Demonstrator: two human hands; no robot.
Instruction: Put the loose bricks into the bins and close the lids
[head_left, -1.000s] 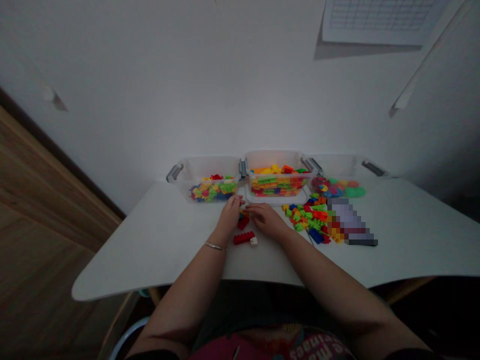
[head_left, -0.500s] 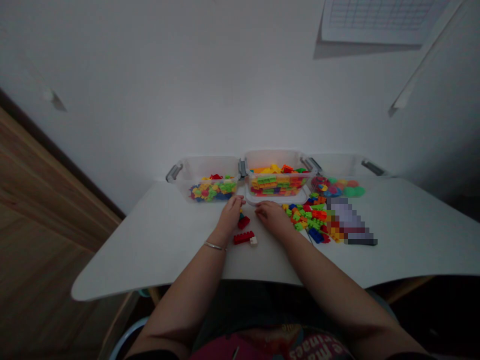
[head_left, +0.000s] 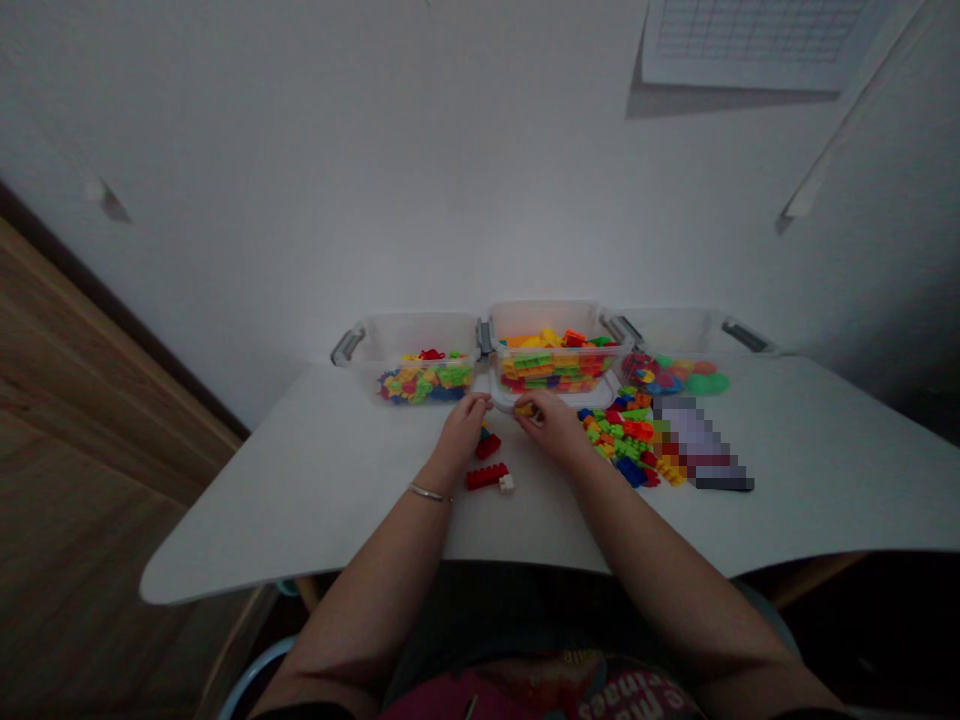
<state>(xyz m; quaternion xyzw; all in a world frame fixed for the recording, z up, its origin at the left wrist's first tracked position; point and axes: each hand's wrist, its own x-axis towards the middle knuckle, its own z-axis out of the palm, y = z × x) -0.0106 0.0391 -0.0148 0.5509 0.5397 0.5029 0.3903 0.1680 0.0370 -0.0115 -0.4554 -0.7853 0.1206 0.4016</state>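
My right hand [head_left: 551,425] pinches a small yellow building block [head_left: 526,410] above the table. To its left, my left hand [head_left: 461,428] has its fingers closed together; partly behind it shows a built piece with a blue part and a red block [head_left: 488,446] at the bottom. Whether the left fingers grip that piece is hard to see, since the hand covers much of it. Nearer to me lies a long red block [head_left: 487,475], with a small white block [head_left: 507,484] at its right end.
Three clear bins stand along the wall: a left bin [head_left: 424,335] and a middle bin [head_left: 559,312] of blocks, and a right bin [head_left: 682,330] of round pieces. Loose blocks [head_left: 615,435] are heaped right of my right hand, beside a blurred-out flat object [head_left: 701,445].
A yellow block now shows between my right fingers, which were curled with no block visible before. The right hand is slightly higher; my left hand has hardly moved.
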